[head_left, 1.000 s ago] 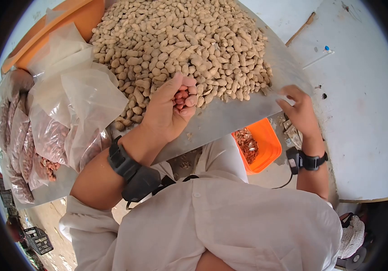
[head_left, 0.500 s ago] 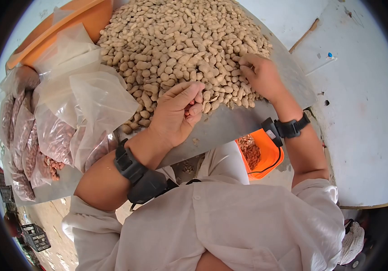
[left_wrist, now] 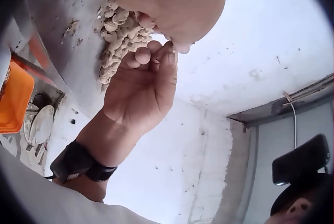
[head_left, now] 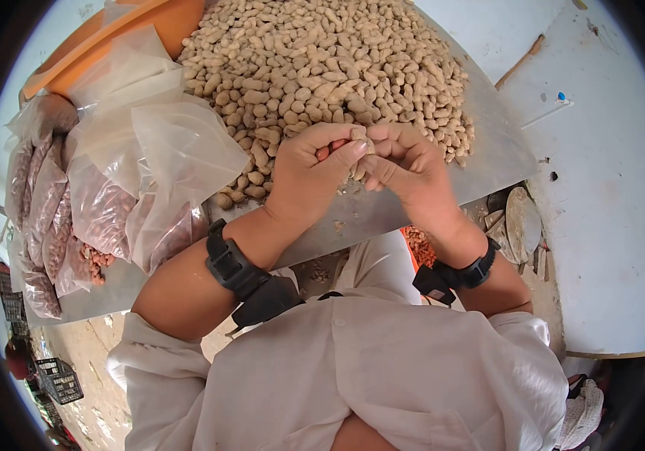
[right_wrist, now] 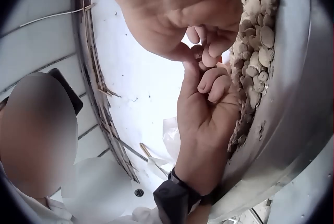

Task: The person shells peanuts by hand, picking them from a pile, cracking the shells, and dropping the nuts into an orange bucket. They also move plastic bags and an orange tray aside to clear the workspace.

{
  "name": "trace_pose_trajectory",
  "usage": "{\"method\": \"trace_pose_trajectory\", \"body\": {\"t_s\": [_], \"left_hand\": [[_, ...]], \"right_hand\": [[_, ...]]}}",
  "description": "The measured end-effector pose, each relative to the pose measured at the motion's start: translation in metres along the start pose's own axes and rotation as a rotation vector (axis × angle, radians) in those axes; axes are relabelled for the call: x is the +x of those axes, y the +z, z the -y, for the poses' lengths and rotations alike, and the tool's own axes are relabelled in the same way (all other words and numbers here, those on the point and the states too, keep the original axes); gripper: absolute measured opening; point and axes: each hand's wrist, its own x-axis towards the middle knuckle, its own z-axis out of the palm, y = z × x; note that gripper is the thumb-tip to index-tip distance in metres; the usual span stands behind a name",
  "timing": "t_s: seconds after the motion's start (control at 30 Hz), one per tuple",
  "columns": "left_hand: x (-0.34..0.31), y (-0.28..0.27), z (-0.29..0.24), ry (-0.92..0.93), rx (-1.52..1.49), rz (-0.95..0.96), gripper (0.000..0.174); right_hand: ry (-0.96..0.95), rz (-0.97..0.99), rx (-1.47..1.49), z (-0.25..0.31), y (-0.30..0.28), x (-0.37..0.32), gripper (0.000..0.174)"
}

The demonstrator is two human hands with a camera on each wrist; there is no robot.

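In the head view my left hand (head_left: pixel 311 169) and right hand (head_left: pixel 420 169) meet at the fingertips, just above the near edge of a heap of unshelled peanuts (head_left: pixel 322 68). A pale peanut (head_left: pixel 359 134) is pinched between the fingertips of both hands. Red peanut kernels (head_left: pixel 324 152) show in the curl of my left fingers. From the left wrist, my right hand (left_wrist: pixel 141 91) appears below with its thumb and fingers drawn together. The right wrist view shows my left hand (right_wrist: pixel 206 106) with curled fingers; the peanut is mostly hidden there.
The heap lies on a metal tabletop (head_left: pixel 371 207). Clear plastic bags (head_left: pixel 104 203) of kernels sit at the left, beside loose kernels (head_left: pixel 98 259) and an orange basin (head_left: pixel 123 41). Below the table edge, an orange bin (left_wrist: pixel 18 96) stands near my right wrist.
My right hand moved from beyond the table's right edge to the heap, then left to meet my left hand at a peanut. My left hand kept its kernels, and its thumb now presses the peanut.
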Motion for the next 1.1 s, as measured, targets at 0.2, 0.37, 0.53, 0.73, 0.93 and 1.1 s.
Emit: {"method": "trace_pose_trajectory", "body": {"t_s": [0.2, 0.37, 0.53, 0.73, 0.93, 1.1], "left_hand": [[-0.004, -0.002, 0.009, 0.206, 0.191, 0.017, 0.009], [-0.006, 0.000, 0.009, 0.207, 0.131, 0.023, 0.007], [-0.006, -0.001, 0.011, 0.242, 0.183, -0.006, 0.007], [-0.006, 0.000, 0.010, 0.260, 0.179, -0.016, 0.010], [-0.003, -0.001, 0.021, 0.265, 0.167, -0.068, 0.009], [-0.003, -0.003, 0.017, 0.310, 0.322, -0.088, 0.008]], "right_hand": [[-0.003, 0.036, -0.045, -0.006, 0.000, -0.008, 0.015], [-0.065, -0.038, -0.053, -0.010, 0.005, -0.007, 0.013], [-0.038, -0.080, 0.027, -0.010, 0.007, -0.004, 0.014], [0.025, -0.146, 0.340, -0.017, 0.012, -0.002, 0.018], [0.119, -0.111, 0.601, -0.019, 0.017, 0.001, 0.022], [0.151, -0.129, 0.720, -0.020, 0.017, 0.001, 0.023]]}}
